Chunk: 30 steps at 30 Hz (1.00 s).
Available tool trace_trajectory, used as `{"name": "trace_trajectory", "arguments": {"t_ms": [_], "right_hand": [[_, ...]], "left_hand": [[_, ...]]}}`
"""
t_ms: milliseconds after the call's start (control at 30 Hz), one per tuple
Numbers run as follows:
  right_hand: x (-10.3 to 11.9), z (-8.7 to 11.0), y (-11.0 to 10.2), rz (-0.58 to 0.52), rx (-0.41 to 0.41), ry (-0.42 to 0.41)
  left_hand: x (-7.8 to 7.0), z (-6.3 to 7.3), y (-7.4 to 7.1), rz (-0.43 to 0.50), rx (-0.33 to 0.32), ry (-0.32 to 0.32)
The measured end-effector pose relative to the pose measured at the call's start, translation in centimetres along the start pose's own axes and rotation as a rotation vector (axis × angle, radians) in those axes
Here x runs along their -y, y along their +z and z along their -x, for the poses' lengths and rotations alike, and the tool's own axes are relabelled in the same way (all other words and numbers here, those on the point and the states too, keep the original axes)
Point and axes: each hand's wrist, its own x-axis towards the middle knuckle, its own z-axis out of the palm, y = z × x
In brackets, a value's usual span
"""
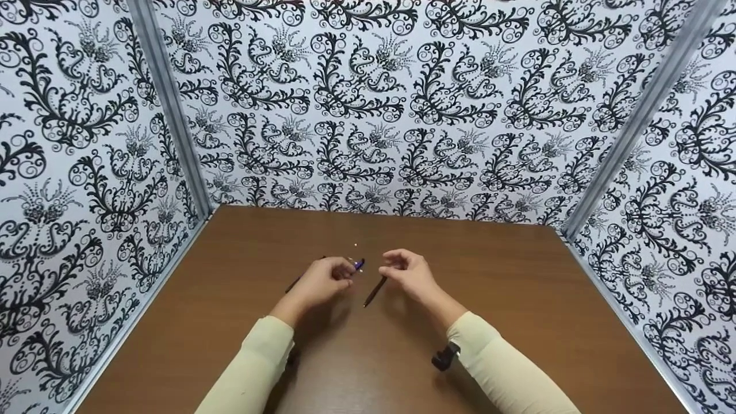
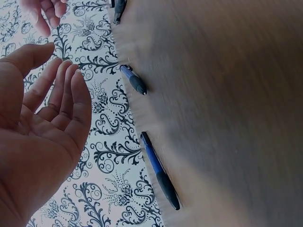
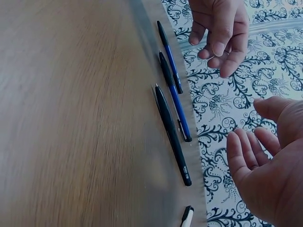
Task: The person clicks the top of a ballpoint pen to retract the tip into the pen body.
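Note:
My left hand (image 1: pixel 322 282) hovers over the table with fingers loosely bent; the left wrist view shows nothing in its grasp. Below it lies a blue pen with a dark grip (image 2: pixel 133 79), its tip poking past the fingers in the head view. A second blue pen (image 2: pixel 161 170) lies to its left, mostly covered by that hand in the head view. My right hand (image 1: pixel 411 276) is held above a black pen (image 3: pixel 173 137) on the table, fingers relaxed and apart from it. Beyond the black pen, a white-and-black item (image 3: pixel 188 217) shows only partly.
The brown wooden table (image 1: pixel 368 362) is enclosed by patterned walls (image 1: pixel 368 115) at the back and both sides, with grey corner strips (image 1: pixel 172 109). A black strap or clip (image 1: pixel 445 356) hangs at my right sleeve (image 1: pixel 506 368).

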Motion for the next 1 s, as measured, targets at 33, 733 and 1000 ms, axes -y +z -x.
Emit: {"name": "trace_trajectory", "arguments": {"t_ms": [33,733,1000], "right_hand": [[0.0,-0.1,0.1,0.000,0.000,-0.001],[-0.8,-2.6,2.3,0.044,-0.042,0.008],[-1.3,-2.8,2.9,0.037,-0.048,-0.035]], "left_hand": [[0.1,0.0,0.0,0.000,-0.002,-0.002],[1.4,-0.7,0.0,-0.064,0.024,-0.058],[2.8,-0.8,-0.1,-0.114,0.055,-0.042]]}}
